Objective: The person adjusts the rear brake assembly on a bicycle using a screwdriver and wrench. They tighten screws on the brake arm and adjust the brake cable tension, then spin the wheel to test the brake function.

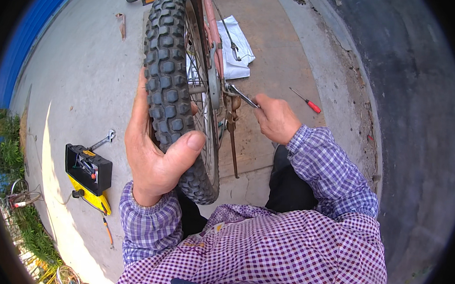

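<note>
Ground surface: grey concrete floor (92, 68), with a brown patch (281, 52) beneath the work area and dark pavement (418, 126) along the right side.
Background: blue wall (41, 16) at upper left; green plants (11, 154) at the left rim.
Wheel: knobby-tyred bicycle wheel (170, 82), upright in front of the person at the centre of my head view, beside a pink frame tube (212, 30).
Left hand: I see the left hand (156, 169) curved around the tyre, fingers along its left side, thumb laid over the tread near the lower end.
Right hand: I see the right hand (279, 118) pinching the near end of a metal wrench (246, 97) between thumb and fingers.
Wrench head: located at the hub area, right of the wheel; I cannot tell whether it is seated on a nut.
Stand: rusty rod (233, 147), below the wrench head.
Paper: white sheet (235, 70), beyond the hub, on the brown patch.
Screwdriver: red-handled screwdriver (313, 105), lying right of the right hand.
Toolbox: black case (103, 183) with a yellow lid (103, 203), open on the concrete floor at left, tools inside; adjustable wrench (103, 141) just beside it.
</note>
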{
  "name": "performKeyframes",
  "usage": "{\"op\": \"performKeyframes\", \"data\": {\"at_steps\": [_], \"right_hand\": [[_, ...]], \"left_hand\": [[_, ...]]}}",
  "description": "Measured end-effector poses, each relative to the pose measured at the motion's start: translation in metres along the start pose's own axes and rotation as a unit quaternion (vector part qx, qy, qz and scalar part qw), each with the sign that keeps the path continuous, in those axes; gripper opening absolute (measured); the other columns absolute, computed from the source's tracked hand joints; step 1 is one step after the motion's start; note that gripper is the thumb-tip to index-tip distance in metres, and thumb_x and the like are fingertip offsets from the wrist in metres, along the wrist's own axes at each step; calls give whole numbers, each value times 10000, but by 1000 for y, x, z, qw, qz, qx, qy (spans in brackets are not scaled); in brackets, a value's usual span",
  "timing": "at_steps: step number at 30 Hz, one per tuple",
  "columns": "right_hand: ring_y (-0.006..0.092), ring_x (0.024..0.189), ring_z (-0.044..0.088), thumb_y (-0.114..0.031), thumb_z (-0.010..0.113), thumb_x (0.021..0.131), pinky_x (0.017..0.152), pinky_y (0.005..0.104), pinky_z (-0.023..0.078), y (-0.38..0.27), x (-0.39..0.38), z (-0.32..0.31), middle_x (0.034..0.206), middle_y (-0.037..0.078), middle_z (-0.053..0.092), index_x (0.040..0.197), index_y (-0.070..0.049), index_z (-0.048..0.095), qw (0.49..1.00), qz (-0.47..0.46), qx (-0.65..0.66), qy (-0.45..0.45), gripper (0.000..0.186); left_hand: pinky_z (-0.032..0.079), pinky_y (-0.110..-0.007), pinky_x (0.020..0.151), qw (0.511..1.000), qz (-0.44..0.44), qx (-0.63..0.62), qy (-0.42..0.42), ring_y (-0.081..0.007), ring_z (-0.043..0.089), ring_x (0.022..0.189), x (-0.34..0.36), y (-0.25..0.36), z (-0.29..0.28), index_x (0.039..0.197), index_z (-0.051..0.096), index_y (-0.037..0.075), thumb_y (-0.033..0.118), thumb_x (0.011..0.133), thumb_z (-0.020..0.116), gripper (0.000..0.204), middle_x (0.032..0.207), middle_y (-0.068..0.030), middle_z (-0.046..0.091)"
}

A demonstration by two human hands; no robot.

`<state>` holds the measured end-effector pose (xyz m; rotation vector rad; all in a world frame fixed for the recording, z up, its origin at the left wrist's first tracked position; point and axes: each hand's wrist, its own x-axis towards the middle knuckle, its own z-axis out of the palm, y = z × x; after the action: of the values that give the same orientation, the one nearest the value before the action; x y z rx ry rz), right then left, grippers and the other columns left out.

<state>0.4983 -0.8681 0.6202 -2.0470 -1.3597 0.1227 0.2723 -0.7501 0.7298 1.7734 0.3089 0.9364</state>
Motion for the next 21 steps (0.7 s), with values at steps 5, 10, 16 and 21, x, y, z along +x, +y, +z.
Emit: {"op": "performKeyframes", "data": {"at_steps": [5,10,16,21], "right_hand": [[116,722,614,-209,515,1034,635,289,567,56,-2,44,849,23,587,1352,-79,553,847,233,420,-226,346],[214,844,655,-154,583,984,714,337,556,112,46,66,917,89,659,1204,-62,634,938,73,272,-204,243],[349,988,647,-176,710,880,855,445,512,125,120,33,998,149,675,1026,-68,699,986,-140,-33,-79,181],[293,1056,606,-183,760,823,892,432,501,104,148,-28,999,81,663,956,-75,722,960,-200,-193,-19,175]], "left_hand": [[507,-293,870,1000,13,0,9,-167,625,979,2,5,6,1523,273,-97,364,705,819,1086,1148,-123,626],[508,-295,866,1000,5,1,17,-167,627,967,3,14,16,1511,290,-103,393,699,824,1091,1132,-117,626],[503,-284,861,1000,9,-1,16,-164,628,964,-2,29,31,1511,290,-101,417,688,840,1118,1107,-109,628],[503,-286,865,1000,7,2,27,-165,624,979,-4,35,38,1516,274,-106,415,678,854,1145,1131,-113,619]]}}
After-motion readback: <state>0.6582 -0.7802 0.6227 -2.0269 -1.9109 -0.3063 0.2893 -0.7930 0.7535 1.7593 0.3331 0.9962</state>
